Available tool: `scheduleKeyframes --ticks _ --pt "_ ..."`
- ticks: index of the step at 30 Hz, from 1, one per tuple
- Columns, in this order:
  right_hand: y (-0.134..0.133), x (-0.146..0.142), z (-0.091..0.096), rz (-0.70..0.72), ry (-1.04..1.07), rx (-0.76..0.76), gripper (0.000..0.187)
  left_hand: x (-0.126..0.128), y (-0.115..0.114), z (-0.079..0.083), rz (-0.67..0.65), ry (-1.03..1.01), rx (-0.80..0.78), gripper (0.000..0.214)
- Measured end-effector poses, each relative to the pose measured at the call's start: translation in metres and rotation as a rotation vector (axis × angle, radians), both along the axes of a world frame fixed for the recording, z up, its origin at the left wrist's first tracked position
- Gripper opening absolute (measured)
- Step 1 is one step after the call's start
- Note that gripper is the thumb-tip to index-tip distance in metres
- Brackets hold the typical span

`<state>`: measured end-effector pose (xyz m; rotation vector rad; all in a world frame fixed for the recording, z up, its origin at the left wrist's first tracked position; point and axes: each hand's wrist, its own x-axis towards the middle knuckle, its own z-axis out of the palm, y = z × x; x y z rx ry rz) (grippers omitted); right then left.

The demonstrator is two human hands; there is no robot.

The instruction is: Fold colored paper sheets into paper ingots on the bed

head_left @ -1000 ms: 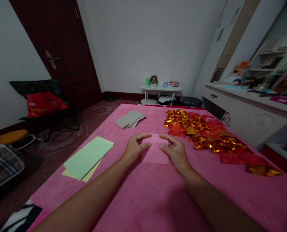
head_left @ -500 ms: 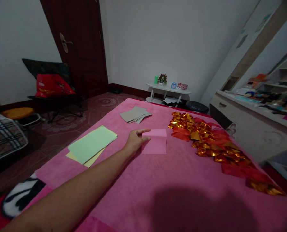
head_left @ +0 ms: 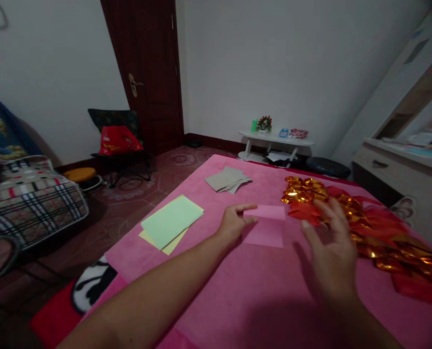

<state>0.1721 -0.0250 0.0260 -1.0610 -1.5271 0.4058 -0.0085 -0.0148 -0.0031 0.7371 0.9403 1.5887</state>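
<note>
A pink sheet of paper with a crease across its upper part lies on the pink bedcover-like cloth. My left hand pinches its left edge, thumb and forefinger over the paper. To the right of the sheet, my right hand hovers with thumb and fingers apart, holding nothing. Just behind the right hand's fingers sit folded gold foil pieces and red folded pieces.
Left on the cloth lie green paper sheets over a yellow sheet; grey paper pieces are fanned out farther back. Beyond stand a small white table, a dark round stool and a chair with a red bag.
My right hand has come into view from the lower right, fingers apart. My left hand keeps its hold on the pink paper. The view has turned left.
</note>
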Motion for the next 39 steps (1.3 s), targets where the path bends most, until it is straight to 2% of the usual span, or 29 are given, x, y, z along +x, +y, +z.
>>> scheduleKeyframes --ticks 2,4,6,8,13,17,21,31,34,39 --pt "0.011 0.000 -0.007 0.007 -0.003 -0.078 0.039 0.000 0.001 0.000 -0.015 -0.036 0.010 0.056" --pt "0.019 0.002 -0.015 0.130 0.109 -0.240 0.044 0.000 0.001 0.000 -0.019 -0.057 0.017 0.057" --pt "0.023 0.001 -0.022 0.228 0.202 -0.315 0.055 0.000 0.001 0.001 -0.026 -0.069 0.009 0.057" --pt "0.024 -0.001 -0.025 0.281 0.213 -0.292 0.060 0.001 0.000 0.002 -0.042 -0.075 -0.003 0.058" --pt "0.026 -0.002 -0.025 0.329 0.217 -0.253 0.049 0.002 -0.004 0.006 -0.087 -0.055 -0.021 0.060" --pt "0.027 0.002 -0.025 0.318 0.208 -0.265 0.043 0.002 -0.003 0.004 -0.106 -0.001 -0.021 0.058" --pt "0.026 0.004 -0.023 0.310 0.168 -0.202 0.036 0.003 -0.003 0.003 -0.099 0.034 0.003 0.055" --pt "0.024 0.004 -0.018 0.238 0.127 -0.137 0.032 0.010 -0.007 0.009 -0.102 -0.075 -0.067 0.055" --pt "0.023 0.005 -0.018 0.196 0.101 -0.103 0.026 0.010 -0.007 0.008 -0.099 -0.001 -0.055 0.054" --pt "0.023 0.005 -0.018 0.193 0.091 -0.102 0.023 0.006 -0.005 0.005 -0.019 0.311 0.055 0.044"
